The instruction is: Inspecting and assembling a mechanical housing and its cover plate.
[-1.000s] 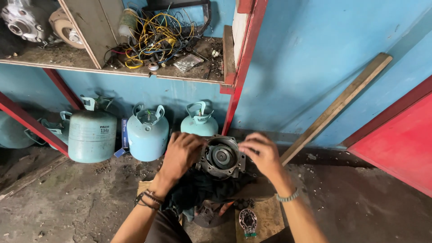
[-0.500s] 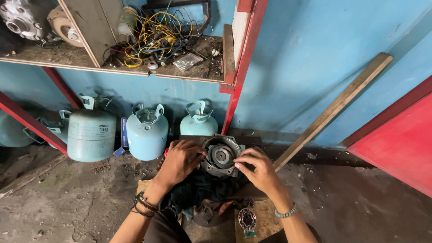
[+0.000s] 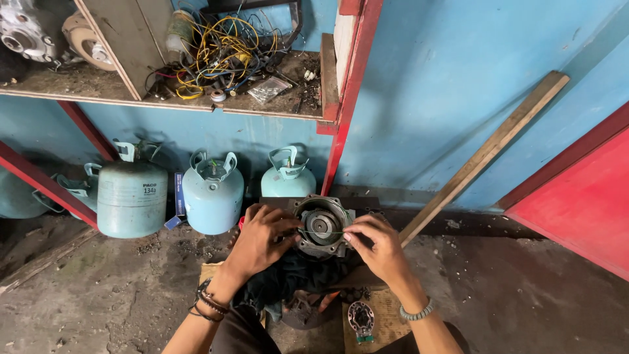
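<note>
A big blue wall (image 3: 445, 98) stands at the back, with a red panel (image 3: 583, 203) on the right side. A long wooden plank (image 3: 485, 157) leans on the wall. Up high, a dusty shelf (image 3: 85, 88) holds a messy pile of yellow and black wires (image 3: 219, 52). Under the shelf, three pale blue gas tanks (image 3: 213, 193) stand in a row on the dirty floor (image 3: 118, 295).

In front of the tanks sits a round metal machine part (image 3: 321, 226). It rests on a black cloth (image 3: 288, 278), low in the middle of the view.

The left hand (image 3: 262, 242) is curled on the left side of the part and holds it. The right hand (image 3: 377, 246) is at the right side, and its fingertips pinch a thin wire ring (image 3: 327, 233) that lies across the front of the part.

A small round metal piece (image 3: 360, 319) lies on cardboard near the right arm.
</note>
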